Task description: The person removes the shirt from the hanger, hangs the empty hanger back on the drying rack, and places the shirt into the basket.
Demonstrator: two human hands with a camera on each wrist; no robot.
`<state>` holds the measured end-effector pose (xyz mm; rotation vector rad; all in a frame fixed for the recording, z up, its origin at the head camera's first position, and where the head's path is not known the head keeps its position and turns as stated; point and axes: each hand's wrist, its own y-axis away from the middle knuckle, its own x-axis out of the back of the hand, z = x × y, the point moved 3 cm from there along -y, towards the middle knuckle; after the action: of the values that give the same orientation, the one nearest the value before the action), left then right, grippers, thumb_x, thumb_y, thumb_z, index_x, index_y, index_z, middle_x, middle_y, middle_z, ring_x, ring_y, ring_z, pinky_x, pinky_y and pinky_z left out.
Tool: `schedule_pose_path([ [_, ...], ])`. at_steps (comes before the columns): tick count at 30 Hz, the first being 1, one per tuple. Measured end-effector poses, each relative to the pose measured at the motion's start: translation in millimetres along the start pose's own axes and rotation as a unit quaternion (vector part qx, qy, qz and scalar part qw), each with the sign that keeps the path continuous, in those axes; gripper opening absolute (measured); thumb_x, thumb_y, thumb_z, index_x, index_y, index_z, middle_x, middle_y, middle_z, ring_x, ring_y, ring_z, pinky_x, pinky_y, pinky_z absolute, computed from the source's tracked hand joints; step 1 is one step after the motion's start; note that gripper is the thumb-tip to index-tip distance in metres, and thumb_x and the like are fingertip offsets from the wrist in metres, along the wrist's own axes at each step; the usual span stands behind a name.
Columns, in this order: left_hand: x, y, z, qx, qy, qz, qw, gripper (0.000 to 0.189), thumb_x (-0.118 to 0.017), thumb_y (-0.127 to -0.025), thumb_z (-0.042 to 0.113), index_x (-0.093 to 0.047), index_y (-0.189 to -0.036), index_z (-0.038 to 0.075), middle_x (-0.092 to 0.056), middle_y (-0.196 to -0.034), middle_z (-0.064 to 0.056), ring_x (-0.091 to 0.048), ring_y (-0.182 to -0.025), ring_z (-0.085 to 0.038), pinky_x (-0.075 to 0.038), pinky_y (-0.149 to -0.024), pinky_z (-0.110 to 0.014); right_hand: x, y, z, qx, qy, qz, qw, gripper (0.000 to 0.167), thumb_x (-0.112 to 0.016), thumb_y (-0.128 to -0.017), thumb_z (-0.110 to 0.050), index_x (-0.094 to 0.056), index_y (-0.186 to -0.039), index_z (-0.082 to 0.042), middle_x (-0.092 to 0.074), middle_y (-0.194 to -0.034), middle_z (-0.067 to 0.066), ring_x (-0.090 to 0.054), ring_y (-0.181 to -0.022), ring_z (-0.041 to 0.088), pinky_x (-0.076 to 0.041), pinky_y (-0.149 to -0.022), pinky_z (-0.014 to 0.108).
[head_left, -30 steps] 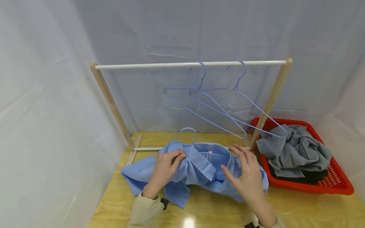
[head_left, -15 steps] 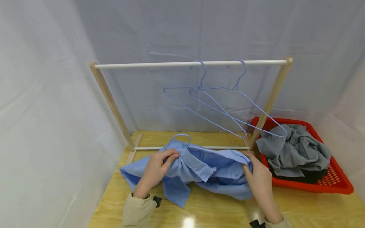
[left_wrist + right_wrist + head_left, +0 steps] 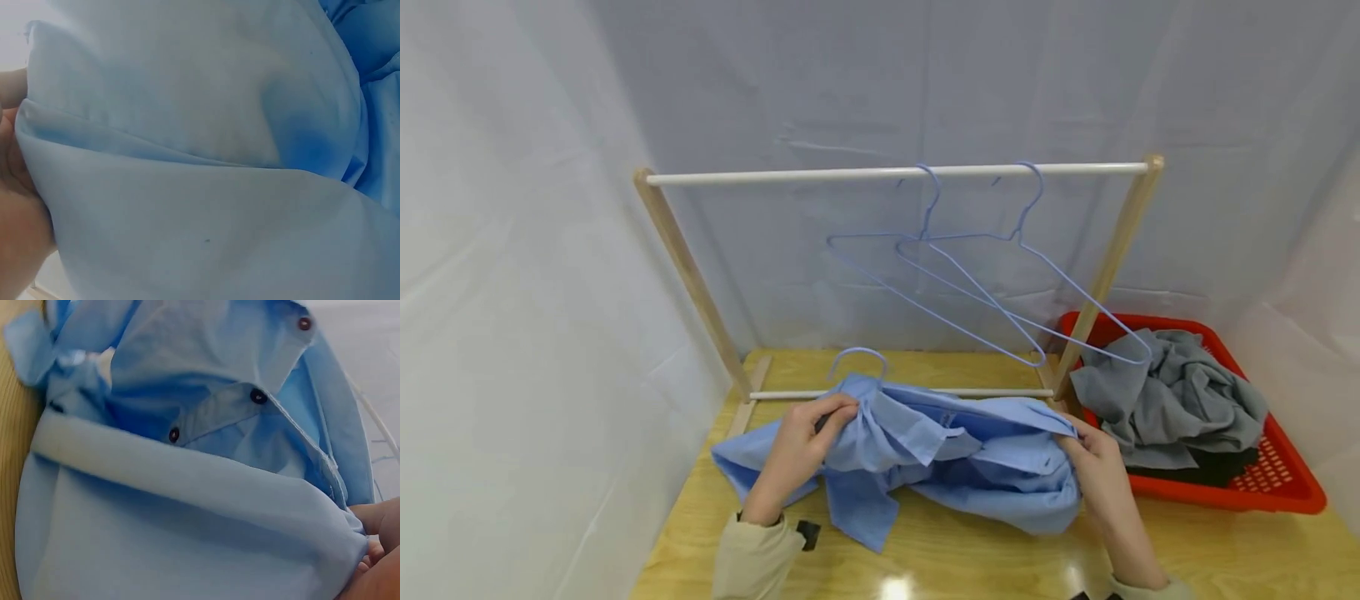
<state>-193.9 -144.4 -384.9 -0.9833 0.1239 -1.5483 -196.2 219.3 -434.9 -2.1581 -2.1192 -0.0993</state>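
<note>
A light blue shirt [image 3: 1007,496] lies bunched over the front of the table, its collar [image 3: 917,433] turned toward the middle. The hook of a pale blue wire hanger [image 3: 859,350] sticks up from the shirt's neck. At the collar's left side, my left hand [image 3: 805,442] pinches the gathered cloth between thumb and fingers. My right hand [image 3: 1097,462] grips the shirt's edge at the right shoulder and holds it out. Dark buttons [image 3: 258,395] show along the shirt's front in the right wrist view. Most of the hanger is hidden inside the cloth.
Behind the shirt stands a wooden rack with a white top bar [image 3: 775,177] and a lower bar [image 3: 1000,392]. Two wire hangers [image 3: 925,317] hang from it. To the right, a red basket [image 3: 1225,497] holds grey cloth [image 3: 1195,400] and something black beneath.
My right hand has gone from spread above the collar to gripping the shirt's edge, drawing it right. My left hand, the held cloth and the hook have shifted left.
</note>
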Motion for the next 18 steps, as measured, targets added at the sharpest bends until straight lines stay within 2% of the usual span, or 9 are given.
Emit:
schedule_pose_path([
  [3, 1.1, 1.2, -1.4, 0.001, 0.002, 0.006, 1.0, 0.016, -0.064, -0.098, 0.001, -0.076, -0.097, 0.011, -0.072, -0.084, 0.001, -0.053, -0.063, -0.002, -0.047, -0.059, -0.023, 0.0, -1.2, 3.9, -0.037, -0.093, -0.034, 0.9944, 0.049, -0.046, -0.109, -0.015, -0.038, -0.148, 0.014, -0.063, -0.117, -0.02, -0.057, -0.111, -0.008, -0.048, -0.093, 0.014],
  [7, 0.7, 3.0, -2.0, 0.0, -0.001, 0.007, 1.0, 0.016, -0.064, -0.097, 0.001, -0.075, -0.096, 0.012, -0.071, -0.083, 0.002, -0.054, -0.064, -0.003, -0.047, -0.06, -0.023, 2.0, -1.5, 10.1, -0.079, -0.15, -0.062, 0.9835, 0.054, -0.043, -0.11, -0.018, -0.028, -0.152, 0.013, -0.059, -0.119, -0.021, -0.054, -0.112, -0.008, -0.047, -0.095, 0.015],
  [9, 0.0, 3.8, -2.0, 0.0, -0.002, 0.007, 1.0, 0.015, -0.064, -0.097, 0.001, -0.076, -0.097, 0.012, -0.072, -0.084, 0.002, -0.055, -0.065, -0.003, -0.047, -0.06, -0.023, 3.0, -1.6, 13.7, -0.09, -0.176, -0.069, 0.9777, 0.044, -0.043, -0.11, -0.016, -0.041, -0.148, 0.005, -0.06, -0.118, -0.018, -0.055, -0.11, -0.005, -0.048, -0.093, 0.016],
  [12, -1.2, 4.7, -2.8, 0.002, 0.0, 0.008, 1.0, 0.015, -0.064, -0.098, 0.001, -0.076, -0.098, 0.011, -0.072, -0.086, 0.001, -0.056, -0.066, -0.003, -0.048, -0.061, -0.024, 2.4, -2.5, 19.0, -0.076, -0.226, -0.09, 0.9669, 0.03, -0.04, -0.108, -0.009, -0.064, -0.127, -0.011, -0.066, -0.112, -0.013, -0.059, -0.104, 0.001, -0.05, -0.089, 0.019],
  [14, -1.6, 4.7, -3.1, 0.004, 0.002, 0.009, 1.0, 0.015, -0.064, -0.098, 0.001, -0.076, -0.098, 0.01, -0.073, -0.087, 0.0, -0.056, -0.066, -0.003, -0.048, -0.061, -0.024, 1.2, -4.0, 22.2, -0.059, -0.255, -0.105, 0.9595, 0.036, -0.037, -0.108, -0.004, -0.07, -0.11, -0.019, -0.067, -0.109, -0.01, -0.061, -0.1, 0.004, -0.051, -0.086, 0.021],
  [18, -1.7, 4.0, -3.1, 0.001, 0.001, 0.013, 0.9999, 0.015, -0.064, -0.098, 0.001, -0.076, -0.098, 0.009, -0.072, -0.086, 0.0, -0.055, -0.066, -0.003, -0.048, -0.06, -0.024, -0.3, -6.0, 26.3, -0.038, -0.286, -0.13, 0.9486, 0.043, -0.032, -0.107, -0.001, -0.071, -0.106, -0.019, -0.068, -0.105, -0.008, -0.063, -0.096, 0.005, -0.052, -0.084, 0.021],
])
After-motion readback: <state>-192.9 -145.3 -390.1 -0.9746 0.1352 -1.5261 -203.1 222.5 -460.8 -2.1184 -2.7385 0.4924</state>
